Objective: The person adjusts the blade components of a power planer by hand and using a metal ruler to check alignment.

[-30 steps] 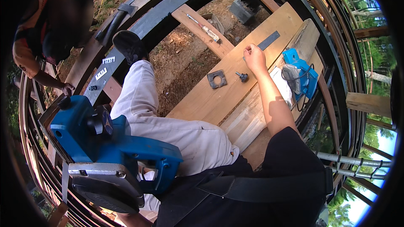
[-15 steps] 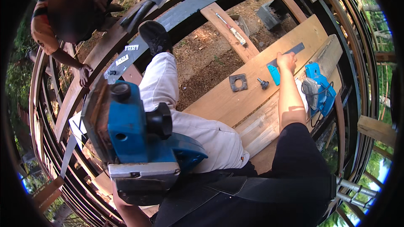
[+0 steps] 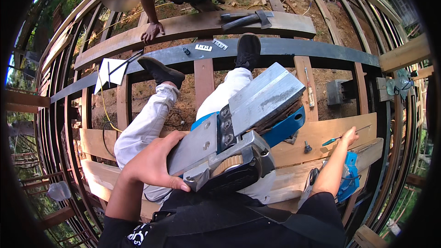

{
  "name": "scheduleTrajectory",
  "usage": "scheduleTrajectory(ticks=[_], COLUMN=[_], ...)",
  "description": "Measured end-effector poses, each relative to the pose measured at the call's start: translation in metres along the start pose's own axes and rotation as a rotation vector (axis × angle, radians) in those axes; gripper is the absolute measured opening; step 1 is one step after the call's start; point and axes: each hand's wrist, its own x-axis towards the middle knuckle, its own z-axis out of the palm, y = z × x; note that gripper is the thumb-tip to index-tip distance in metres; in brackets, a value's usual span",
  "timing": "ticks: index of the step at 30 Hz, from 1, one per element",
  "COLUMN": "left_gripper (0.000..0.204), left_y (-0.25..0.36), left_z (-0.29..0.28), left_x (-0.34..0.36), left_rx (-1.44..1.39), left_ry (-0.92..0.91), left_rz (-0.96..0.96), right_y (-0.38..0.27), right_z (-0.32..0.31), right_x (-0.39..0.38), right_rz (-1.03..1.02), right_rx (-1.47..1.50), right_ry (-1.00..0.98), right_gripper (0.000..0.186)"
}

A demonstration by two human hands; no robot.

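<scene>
An electric hand planer (image 3: 266, 103) rests over my lap with its metal sole plates turned up and its blue body below. My left hand (image 3: 158, 163) is closed around its rear end, thumb on the near side. Out to the right, my right hand (image 3: 350, 136) is closed on a try square (image 3: 331, 141) with a teal handle and a thin blade, seen nearly edge-on over a plank. A black knob with a bolt (image 3: 308, 147) lies on that plank. Close to my right forearm sits a second blue power tool (image 3: 351, 174).
Another person's hand (image 3: 152, 31) rests on a thick curved beam (image 3: 193, 26) across from me. A hatchet (image 3: 250, 19) lies on that beam. White slotted pieces (image 3: 203, 47) lie on a dark beam. A slim tool (image 3: 310, 92) lies on a crosspiece above open gaps.
The planer has tipped over so its sole plates face up, and my left hand has come into view on it. My right hand still holds the try square, now turned edge-on. The view has swung left.
</scene>
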Motion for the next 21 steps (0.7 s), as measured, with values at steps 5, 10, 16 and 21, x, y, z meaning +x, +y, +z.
scheduleTrajectory(ticks=[5,10,16,21], left_gripper=[0.105,0.102,0.102,0.104], left_y=[0.003,0.010,0.012,0.002], left_z=[0.002,0.005,0.007,0.011], left_x=[-0.004,-0.008,-0.017,-0.023], left_rx=[-0.007,-0.095,-0.116,-0.109], left_ry=[0.014,0.090,0.145,0.163], left_rz=[-0.045,-0.105,-0.137,-0.123], right_y=[-0.183,-0.308,-0.397,-0.432], right_z=[-0.048,-0.077,-0.117,-0.122], right_x=[-0.110,-0.193,-0.320,-0.371], right_rz=[-0.294,-0.695,-1.119,-1.385], right_rx=[0.404,0.489,0.202,-0.128], right_ry=[-0.506,-0.803,-1.253,-1.518], right_gripper=[0.041,0.038,0.031,0.028])
